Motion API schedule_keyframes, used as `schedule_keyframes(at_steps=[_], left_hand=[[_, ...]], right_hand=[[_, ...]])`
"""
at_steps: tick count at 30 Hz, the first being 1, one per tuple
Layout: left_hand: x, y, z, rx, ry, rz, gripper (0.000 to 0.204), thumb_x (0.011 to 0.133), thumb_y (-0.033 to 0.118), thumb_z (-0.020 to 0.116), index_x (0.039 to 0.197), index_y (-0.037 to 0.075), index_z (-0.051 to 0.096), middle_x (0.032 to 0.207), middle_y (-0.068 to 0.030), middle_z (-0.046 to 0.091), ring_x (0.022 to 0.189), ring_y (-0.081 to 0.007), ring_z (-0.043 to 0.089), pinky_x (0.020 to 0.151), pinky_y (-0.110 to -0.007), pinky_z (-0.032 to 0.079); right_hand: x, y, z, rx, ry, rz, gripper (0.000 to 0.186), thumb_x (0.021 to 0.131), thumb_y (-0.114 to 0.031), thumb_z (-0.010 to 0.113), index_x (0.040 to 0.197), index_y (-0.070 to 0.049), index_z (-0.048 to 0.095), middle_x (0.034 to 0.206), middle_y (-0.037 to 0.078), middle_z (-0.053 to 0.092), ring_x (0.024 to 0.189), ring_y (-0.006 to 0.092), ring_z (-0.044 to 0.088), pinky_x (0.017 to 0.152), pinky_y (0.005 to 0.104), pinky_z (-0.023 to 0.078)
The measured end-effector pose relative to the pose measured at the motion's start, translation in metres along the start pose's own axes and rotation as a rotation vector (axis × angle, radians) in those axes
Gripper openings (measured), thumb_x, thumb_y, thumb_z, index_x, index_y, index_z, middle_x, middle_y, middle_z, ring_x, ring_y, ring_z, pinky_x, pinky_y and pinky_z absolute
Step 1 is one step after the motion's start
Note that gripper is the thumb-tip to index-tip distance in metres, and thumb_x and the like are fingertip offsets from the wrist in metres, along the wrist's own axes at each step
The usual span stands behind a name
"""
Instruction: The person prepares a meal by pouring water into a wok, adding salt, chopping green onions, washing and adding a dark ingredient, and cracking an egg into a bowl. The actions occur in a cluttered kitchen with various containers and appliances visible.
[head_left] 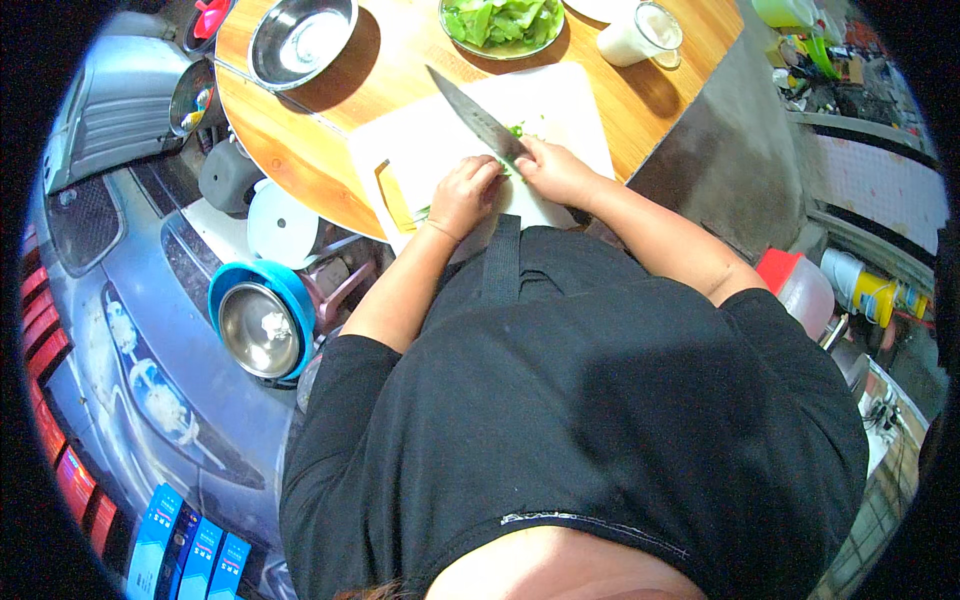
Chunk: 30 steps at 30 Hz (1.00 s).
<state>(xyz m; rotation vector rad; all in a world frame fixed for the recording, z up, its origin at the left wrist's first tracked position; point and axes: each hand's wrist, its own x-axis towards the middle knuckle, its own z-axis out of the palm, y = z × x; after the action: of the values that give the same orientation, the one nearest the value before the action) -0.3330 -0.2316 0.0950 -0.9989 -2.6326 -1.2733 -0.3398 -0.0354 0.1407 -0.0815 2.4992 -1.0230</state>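
My right hand (550, 172) grips a kitchen knife (478, 118) at its handle end. The broad blade points up and to the left over a white cutting board (570, 100). Beside it on the board, my left hand (465, 197) is closed with curled fingers over thin green vegetable stalks, most of them hidden under it; a little green shows at its edges. Chopped green bits (522, 130) lie on the board just beyond the blade and my right hand.
On the round wooden table (270, 150) stand a metal bowl (303, 40), a plate of green leaves (500, 22) and a glass mug of something whitish (640, 35). To the left are a metal basin (258, 335) inside a blue tub (225, 290) and a stool (280, 225).
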Motion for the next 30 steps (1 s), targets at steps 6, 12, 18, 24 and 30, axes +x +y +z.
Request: schedule_keyframes(at_steps=[6, 12, 18, 24, 30], left_hand=[[-0.016, 0.013, -0.019, 0.13, 0.07, -0.129, 0.026, 0.078, 0.015, 0.071, 0.1, 0.006, 0.06, 0.097, -0.0125, 0.059, 0.086, -0.0319, 0.059, 0.074, -0.04, 0.049], [-0.012, 0.001, -0.007, 0.127, 0.069, -0.143, 0.018, 0.076, 0.015, 0.07, 0.091, 0.007, 0.063, 0.088, -0.0112, 0.06, 0.083, -0.0314, 0.058, 0.072, -0.04, 0.048], [-0.009, -0.004, -0.002, 0.16, 0.089, -0.092, 0.014, 0.076, 0.013, 0.07, 0.087, 0.008, 0.063, 0.083, -0.0102, 0.06, 0.079, -0.0312, 0.058, 0.071, -0.04, 0.048], [-0.006, -0.001, 0.001, 0.146, 0.082, -0.219, 0.016, 0.075, 0.017, 0.07, 0.086, 0.008, 0.063, 0.08, -0.0105, 0.06, 0.079, -0.0313, 0.059, 0.07, -0.04, 0.048], [-0.002, -0.003, 0.006, 0.171, 0.095, -0.146, 0.013, 0.075, 0.013, 0.068, 0.086, 0.007, 0.063, 0.08, -0.0119, 0.06, 0.078, -0.0324, 0.058, 0.071, -0.041, 0.048]], right_hand=[[-0.024, -0.003, -0.016, 0.061, -0.034, 0.002, 0.029, 0.089, -0.022, 0.047, 0.106, 0.001, 0.052, 0.093, 0.029, 0.062, 0.091, 0.0449, 0.06, 0.083, 0.0497, 0.045], [-0.025, -0.013, -0.01, -0.09, -0.155, 0.018, 0.031, 0.089, -0.02, 0.047, 0.111, 0.0, 0.052, 0.096, 0.029, 0.063, 0.093, 0.0441, 0.06, 0.084, 0.0495, 0.046], [0.006, -0.025, 0.004, -0.107, -0.085, 0.05, 0.034, 0.088, -0.019, 0.046, 0.116, 0.001, 0.051, 0.101, 0.03, 0.062, 0.096, 0.0445, 0.06, 0.086, 0.0504, 0.046], [-0.017, -0.02, -0.007, -0.109, -0.041, 0.047, 0.033, 0.088, -0.019, 0.044, 0.114, 0.0, 0.051, 0.1, 0.03, 0.062, 0.095, 0.0443, 0.06, 0.087, 0.0504, 0.046], [0.0, -0.023, 0.01, -0.174, -0.096, 0.03, 0.033, 0.088, -0.019, 0.046, 0.114, 0.0, 0.051, 0.1, 0.028, 0.063, 0.093, 0.0431, 0.061, 0.085, 0.049, 0.048]])
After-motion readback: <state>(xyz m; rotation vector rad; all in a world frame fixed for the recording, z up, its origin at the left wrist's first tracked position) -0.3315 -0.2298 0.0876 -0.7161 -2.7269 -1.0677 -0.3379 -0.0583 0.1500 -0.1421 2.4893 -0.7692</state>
